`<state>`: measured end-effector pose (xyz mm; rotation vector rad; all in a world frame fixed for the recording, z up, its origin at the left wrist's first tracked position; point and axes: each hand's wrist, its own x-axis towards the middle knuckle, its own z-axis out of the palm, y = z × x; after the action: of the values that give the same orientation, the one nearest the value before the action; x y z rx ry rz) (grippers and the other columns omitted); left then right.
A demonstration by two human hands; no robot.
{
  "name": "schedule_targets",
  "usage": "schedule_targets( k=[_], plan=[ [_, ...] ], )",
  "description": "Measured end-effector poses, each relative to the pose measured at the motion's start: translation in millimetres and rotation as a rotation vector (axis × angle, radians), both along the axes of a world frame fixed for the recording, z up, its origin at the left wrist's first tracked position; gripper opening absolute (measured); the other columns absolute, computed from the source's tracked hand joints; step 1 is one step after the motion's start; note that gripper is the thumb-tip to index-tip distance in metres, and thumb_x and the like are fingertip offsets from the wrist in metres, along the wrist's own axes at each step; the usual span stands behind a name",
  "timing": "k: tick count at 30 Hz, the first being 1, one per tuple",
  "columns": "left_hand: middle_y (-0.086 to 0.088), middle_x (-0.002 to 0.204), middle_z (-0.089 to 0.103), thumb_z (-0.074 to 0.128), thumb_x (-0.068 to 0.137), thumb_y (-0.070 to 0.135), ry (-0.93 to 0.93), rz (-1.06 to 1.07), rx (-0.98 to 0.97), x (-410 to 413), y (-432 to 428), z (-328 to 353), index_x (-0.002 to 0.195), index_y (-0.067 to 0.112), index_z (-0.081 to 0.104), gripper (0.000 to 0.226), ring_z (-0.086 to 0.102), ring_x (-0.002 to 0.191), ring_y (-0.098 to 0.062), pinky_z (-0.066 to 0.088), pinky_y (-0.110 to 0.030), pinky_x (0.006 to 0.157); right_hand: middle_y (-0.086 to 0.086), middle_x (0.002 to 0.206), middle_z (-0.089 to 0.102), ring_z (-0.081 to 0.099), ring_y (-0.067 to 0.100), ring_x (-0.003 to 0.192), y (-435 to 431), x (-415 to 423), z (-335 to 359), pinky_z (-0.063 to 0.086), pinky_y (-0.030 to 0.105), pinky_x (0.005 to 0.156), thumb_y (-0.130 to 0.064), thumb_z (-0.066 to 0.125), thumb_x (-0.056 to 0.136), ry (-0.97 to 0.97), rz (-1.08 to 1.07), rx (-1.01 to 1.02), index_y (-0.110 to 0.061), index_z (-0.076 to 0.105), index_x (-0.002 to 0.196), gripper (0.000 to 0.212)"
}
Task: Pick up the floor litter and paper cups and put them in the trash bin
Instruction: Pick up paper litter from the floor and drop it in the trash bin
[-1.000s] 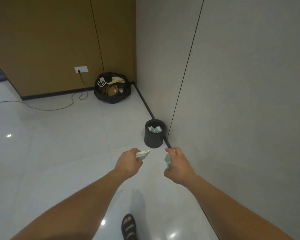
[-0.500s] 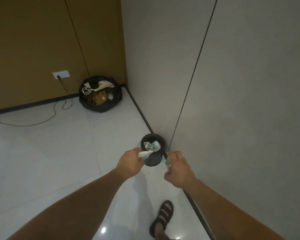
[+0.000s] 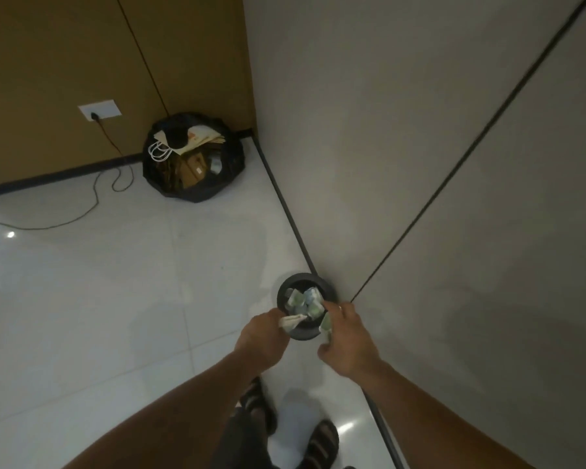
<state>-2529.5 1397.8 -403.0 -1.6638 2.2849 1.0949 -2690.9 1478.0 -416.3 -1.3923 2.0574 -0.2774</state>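
Note:
A small round black trash bin [image 3: 329, 288] stands on the white floor against the grey wall, with several crumpled green-and-white papers inside. My left hand [image 3: 260, 336] grips a flattened whitish paper cup [image 3: 290, 321] at the bin's near left rim. My right hand [image 3: 348, 335] pinches a green-and-white piece of litter [image 3: 326, 324] just over the bin's near right rim. Both hands hover right above the bin opening.
A large black rubbish bag [image 3: 193, 157] full of paper bags and cardboard sits in the corner. A dark cable [image 3: 92, 204] runs from a wall socket [image 3: 99, 110] across the floor. My sandalled feet [image 3: 320, 443] stand just below the bin, close to the wall.
I have walked up to the bin; it now lies directly under my hands. Both hands still hold their litter and have come closer together over the opening.

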Motion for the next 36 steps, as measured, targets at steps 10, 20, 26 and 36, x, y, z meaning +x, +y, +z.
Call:
schedule_targets(
  k=[10, 20, 26, 36],
  plan=[
    [0.001, 0.1, 0.064, 0.046, 0.094, 0.027, -0.06, -0.064, 0.165, -57.9, -135.0, -186.8, 0.105, 0.022, 0.053, 0.014, 0.061, 0.086, -0.016, 0.052, -0.03, 0.076, 0.0, 0.13, 0.042, 0.047, 0.018, 0.118, -125.3, -42.1, -166.2, 0.044, 0.02, 0.093, -0.012, 0.069, 0.076, 0.047, -0.067, 0.106, -0.02, 0.036, 0.139, 0.071],
    [0.005, 0.107, 0.053, 0.049, 0.092, 0.03, -0.042, -0.193, 0.034, -86.9, -187.3, -421.1, 0.115, 0.022, 0.054, 0.025, 0.042, 0.092, -0.006, 0.036, -0.018, 0.075, 0.007, 0.145, 0.038, 0.044, 0.025, 0.128, -208.7, -68.3, -417.8, 0.048, 0.036, 0.098, -0.03, 0.073, 0.082, 0.179, 0.076, 0.089, -0.018, 0.029, 0.146, 0.078],
    [-0.002, 0.15, 0.029, 0.062, 0.082, 0.04, -0.051, -0.293, -0.102, -82.5, -184.6, -493.2, 0.139, 0.027, 0.038, 0.063, 0.014, 0.141, -0.027, 0.026, -0.044, 0.111, 0.011, 0.155, 0.024, 0.03, 0.035, 0.138, -222.1, -77.7, -484.4, 0.037, 0.048, 0.105, -0.036, 0.08, 0.074, 0.286, 0.153, 0.063, -0.028, 0.02, 0.152, 0.099],
    [0.0, 0.155, 0.013, 0.05, 0.09, 0.046, -0.082, -0.19, -0.016, -67.7, -190.4, -414.7, 0.145, 0.025, 0.022, 0.066, 0.003, 0.143, -0.024, 0.02, -0.043, 0.115, 0.008, 0.157, 0.021, 0.021, 0.032, 0.143, -193.6, -70.9, -409.2, 0.034, 0.045, 0.109, -0.038, 0.072, 0.077, 0.216, 0.08, 0.108, -0.029, 0.022, 0.153, 0.091]
  ],
)
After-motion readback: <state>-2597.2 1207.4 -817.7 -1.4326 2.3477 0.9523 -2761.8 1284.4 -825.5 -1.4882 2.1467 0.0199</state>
